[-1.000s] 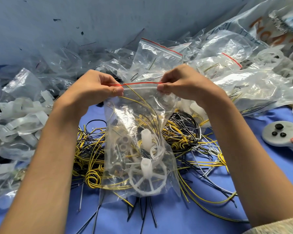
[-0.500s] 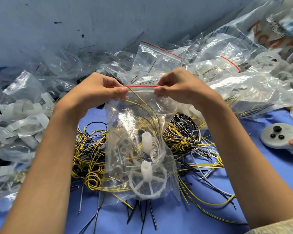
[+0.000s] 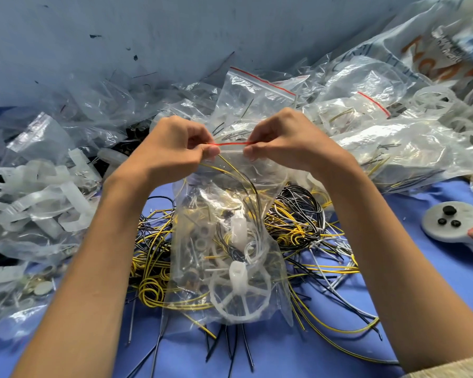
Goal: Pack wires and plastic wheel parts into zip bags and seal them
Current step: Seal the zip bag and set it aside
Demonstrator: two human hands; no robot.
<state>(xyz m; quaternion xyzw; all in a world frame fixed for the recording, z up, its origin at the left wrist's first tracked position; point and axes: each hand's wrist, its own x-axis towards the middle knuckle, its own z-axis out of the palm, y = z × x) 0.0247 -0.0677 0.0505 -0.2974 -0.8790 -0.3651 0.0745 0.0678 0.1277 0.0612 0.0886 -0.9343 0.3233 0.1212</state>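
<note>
As the left hand (image 3: 180, 148) and right hand (image 3: 281, 140) pinch closer along the zip bag (image 3: 227, 241) seal, less red strip (image 3: 229, 144) shows: sealing looks nearly done.

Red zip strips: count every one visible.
3: one pinched between the left hand and right hand; one behind them; one further right. Others may be buried.
</note>
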